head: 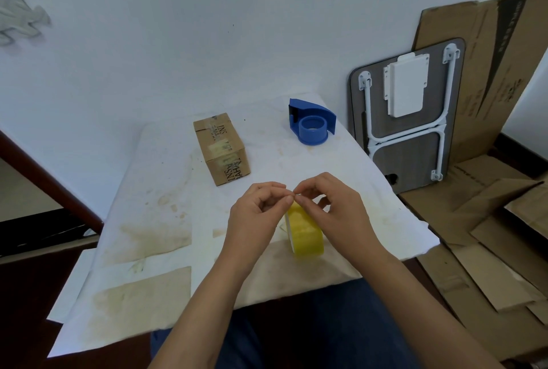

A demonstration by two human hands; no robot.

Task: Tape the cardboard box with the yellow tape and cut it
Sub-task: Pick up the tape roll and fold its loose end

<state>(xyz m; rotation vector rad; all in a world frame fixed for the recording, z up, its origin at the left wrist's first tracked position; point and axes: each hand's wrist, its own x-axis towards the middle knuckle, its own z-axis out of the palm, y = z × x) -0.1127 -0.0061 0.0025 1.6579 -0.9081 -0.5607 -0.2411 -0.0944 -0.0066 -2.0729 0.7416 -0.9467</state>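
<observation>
A roll of yellow tape [306, 233] stands on edge near the front of the stained white table [154, 220]. My left hand [257, 214] and my right hand [332, 205] meet at the top of the roll, fingertips pinched together on the tape at its upper rim. Whether a free end is lifted I cannot tell. The small cardboard box [221, 147] with printed letters and old tape patches lies farther back on the table, apart from both hands.
A blue tape dispenser [311, 125] sits at the back right of the table. A folded lap table [409, 119] and flattened cardboard sheets [498, 220] lean and lie to the right. The white wall stands close behind.
</observation>
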